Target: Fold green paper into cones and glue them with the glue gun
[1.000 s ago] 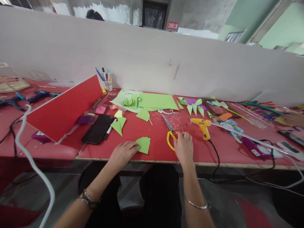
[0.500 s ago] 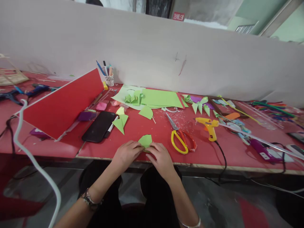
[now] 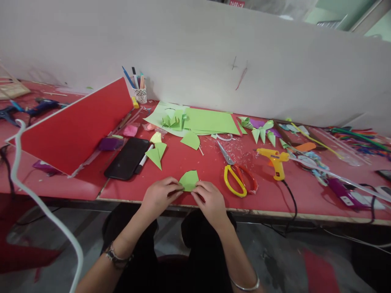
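Note:
A small fan-shaped piece of green paper (image 3: 189,180) is held at the table's front edge, its rounded side pointing away from me. My left hand (image 3: 161,195) pinches its left corner between thumb and fingers. At the right corner my right hand (image 3: 210,200) does the same. Farther off lies another green fan-shaped piece (image 3: 191,140). A folded green paper cone (image 3: 157,155) rests to the left, beside a marker (image 3: 143,159) and a black phone (image 3: 127,158). To the right are scissors (image 3: 235,173) with yellow and red handles, blades apart.
A yellow glue gun (image 3: 275,160) with a black cord stands right of the scissors. Green paper sheets (image 3: 214,121) and folded green shapes (image 3: 260,132) lie at the back. A tilted red board (image 3: 79,126) blocks the left. A pen cup (image 3: 140,95) stands near the white partition.
Both hands have drawn slightly apart to the corners of the green piece, so more of it shows and it looks flatter. The camera view has tilted down slightly.

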Available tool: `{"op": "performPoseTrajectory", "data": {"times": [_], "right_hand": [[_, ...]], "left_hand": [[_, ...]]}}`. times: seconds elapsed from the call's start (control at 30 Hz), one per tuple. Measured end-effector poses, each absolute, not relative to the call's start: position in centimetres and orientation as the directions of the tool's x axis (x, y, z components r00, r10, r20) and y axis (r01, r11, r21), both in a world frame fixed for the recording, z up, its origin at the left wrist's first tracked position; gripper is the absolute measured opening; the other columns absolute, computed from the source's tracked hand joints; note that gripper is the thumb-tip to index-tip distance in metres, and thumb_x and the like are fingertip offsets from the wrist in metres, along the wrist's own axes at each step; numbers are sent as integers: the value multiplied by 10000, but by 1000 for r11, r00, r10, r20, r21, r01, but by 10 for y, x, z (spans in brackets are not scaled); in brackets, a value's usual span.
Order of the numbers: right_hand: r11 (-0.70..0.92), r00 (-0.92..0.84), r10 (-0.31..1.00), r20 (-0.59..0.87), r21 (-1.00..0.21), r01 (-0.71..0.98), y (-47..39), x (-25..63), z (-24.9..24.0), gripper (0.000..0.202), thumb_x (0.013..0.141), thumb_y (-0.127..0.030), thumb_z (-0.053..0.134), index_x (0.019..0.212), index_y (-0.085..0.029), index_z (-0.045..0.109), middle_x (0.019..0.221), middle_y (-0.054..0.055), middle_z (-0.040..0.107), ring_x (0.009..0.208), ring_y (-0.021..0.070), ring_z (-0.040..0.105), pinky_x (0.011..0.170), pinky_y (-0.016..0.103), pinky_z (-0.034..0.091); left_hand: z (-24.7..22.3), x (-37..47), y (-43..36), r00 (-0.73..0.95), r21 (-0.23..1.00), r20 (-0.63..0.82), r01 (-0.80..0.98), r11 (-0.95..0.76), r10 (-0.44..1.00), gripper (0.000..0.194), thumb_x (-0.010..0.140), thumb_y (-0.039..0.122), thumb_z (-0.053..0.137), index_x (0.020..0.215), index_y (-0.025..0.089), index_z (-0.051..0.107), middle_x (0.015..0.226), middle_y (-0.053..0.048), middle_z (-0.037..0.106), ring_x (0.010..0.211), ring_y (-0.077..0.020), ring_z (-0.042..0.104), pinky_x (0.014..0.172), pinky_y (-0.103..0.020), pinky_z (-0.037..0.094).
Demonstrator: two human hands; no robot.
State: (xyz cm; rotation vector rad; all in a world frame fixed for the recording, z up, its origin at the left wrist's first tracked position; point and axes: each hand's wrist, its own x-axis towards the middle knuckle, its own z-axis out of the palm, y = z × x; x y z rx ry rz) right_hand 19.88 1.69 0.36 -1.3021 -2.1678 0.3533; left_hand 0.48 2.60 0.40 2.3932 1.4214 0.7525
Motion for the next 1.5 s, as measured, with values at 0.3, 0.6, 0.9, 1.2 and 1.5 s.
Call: {"op": "performPoseTrajectory", "data": {"times": [0.3, 0.6, 0.9, 1.2, 1.5], "right_hand": [[402, -246, 914, 322, -647, 648, 17, 201, 4, 172, 843, -272, 484, 763, -209, 621, 915, 46, 649, 891, 167, 581, 795, 292, 448], [322, -152, 944, 294, -708, 628, 15, 202, 2, 140, 813, -271, 514, 731, -207, 608, 953, 65, 636, 916, 190, 578, 813, 333, 459], [291, -130, 953, 274, -705, 646, 5, 204, 4, 108, 811, -231, 513, 740, -209, 591, 1057, 64, 625, 999, 202, 563, 867, 362, 434], [277, -123, 957, 263, -701, 657, 6, 209, 4, 131, 829, -228, 486, 793, -209, 611, 1052, 70, 622, 1002, 200, 555, 876, 357, 435], [266, -66, 951, 302, -688, 676, 5, 206, 3, 115, 817, -240, 507, 779, -197, 606, 1007, 75, 622, 966, 209, 560, 858, 363, 441]], "left_hand": [[6, 10, 27, 328, 521, 217, 758, -393, 920, 152, 837, 265, 515, 887, 232, 654, 824, 17, 611, 686, -82, 576, 581, -179, 404], [7, 14, 31, 246, 510, 215, 798, -323, 945, 224, 836, 326, 508, 723, 171, 625, 752, 5, 581, 573, -75, 503, 552, -205, 358], [12, 12, 33, 302, 539, 154, 773, -336, 941, 230, 822, 332, 536, 676, 176, 622, 769, 26, 600, 617, -79, 521, 619, -240, 324], [13, 13, 31, 294, 547, 135, 774, -319, 946, 219, 802, 308, 554, 639, 162, 567, 749, 42, 595, 576, -70, 497, 633, -241, 321], [15, 16, 30, 232, 536, 137, 800, -269, 963, 249, 804, 317, 537, 609, 163, 518, 764, 37, 591, 558, -73, 475, 646, -252, 329]]}}
